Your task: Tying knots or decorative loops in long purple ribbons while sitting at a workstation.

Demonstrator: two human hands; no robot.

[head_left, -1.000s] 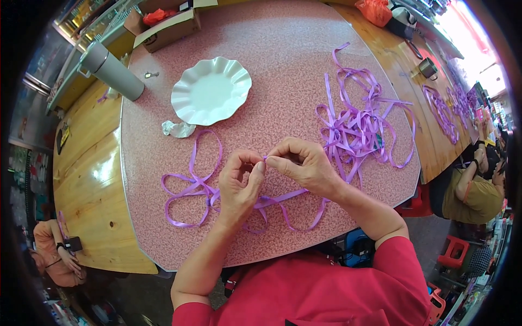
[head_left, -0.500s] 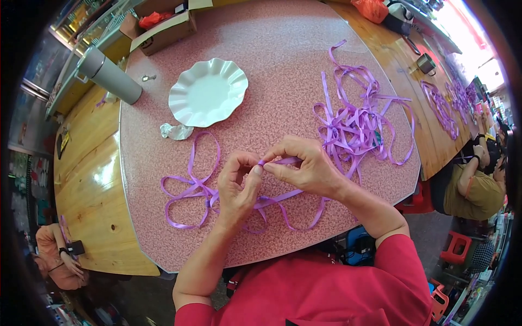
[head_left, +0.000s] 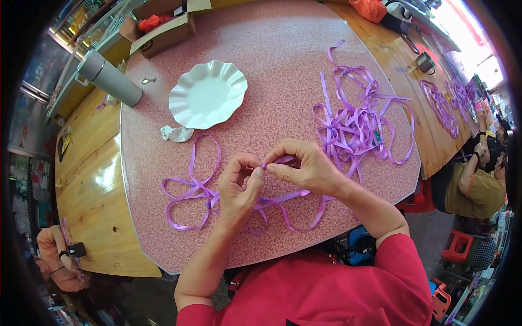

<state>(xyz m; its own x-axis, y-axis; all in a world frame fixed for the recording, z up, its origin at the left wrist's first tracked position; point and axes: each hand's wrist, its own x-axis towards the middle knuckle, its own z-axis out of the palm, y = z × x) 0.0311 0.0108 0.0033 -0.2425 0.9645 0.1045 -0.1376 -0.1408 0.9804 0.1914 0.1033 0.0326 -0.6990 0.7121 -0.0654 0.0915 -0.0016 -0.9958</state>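
My left hand (head_left: 242, 186) and my right hand (head_left: 303, 167) meet over the front of a pink speckled table (head_left: 283, 65), both pinching one purple ribbon (head_left: 193, 191) between thumb and fingertips. The ribbon lies in loops to the left of my hands and runs under them toward the front edge. A tangled pile of purple ribbons (head_left: 356, 117) sits just right of my right hand.
A white scalloped plate (head_left: 207, 93) with crumpled paper (head_left: 176, 133) beside it lies behind the hands. A grey flask (head_left: 109, 81) and a cardboard box (head_left: 163, 30) stand at the back left. More ribbons (head_left: 443, 103) lie on the wooden table at right, where a seated person (head_left: 478, 185) works.
My hands stay together on the ribbon; the fingers shifted slightly, pinching its end closer between both thumbs. The loops on the table have hardly moved.
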